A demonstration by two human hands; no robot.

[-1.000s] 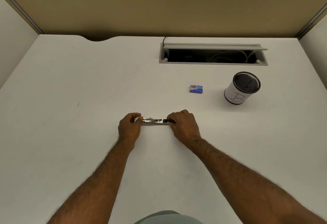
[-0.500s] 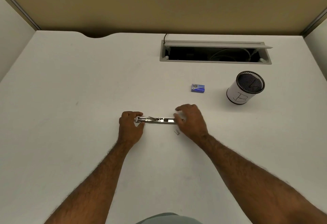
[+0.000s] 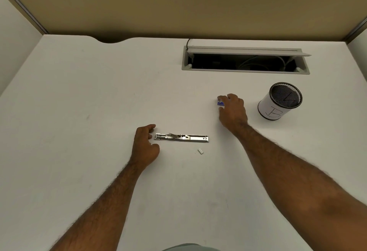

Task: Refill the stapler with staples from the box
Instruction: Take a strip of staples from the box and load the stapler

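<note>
The left hand (image 3: 146, 147) rests on the white surface (image 3: 79, 111) with its forearm running in from the lower left; its fingers are loosely curled and hold nothing, the thumb pointing toward the far side. Just beside its fingertips, not clearly touching, lies the stapler (image 3: 181, 137), opened out flat in a long shiny metal strip that runs left to right across the surface. A little nearer the person than the stapler's right end sits a small loose strip of staples (image 3: 200, 151), apart from both hands.

Farther right and farther away, the right hand (image 3: 232, 109) reaches out with the arm extended from the lower right. Its fingers and thumb are curled around the small blue box (image 3: 220, 103), of which only the left end shows past the fingers; whether the box is lifted off the surface cannot be told. The box lies well apart from the stapler. To the right of that hand stands a white cup (image 3: 279, 102) with a dark mesh inside and a letter B on its wall.
</note>
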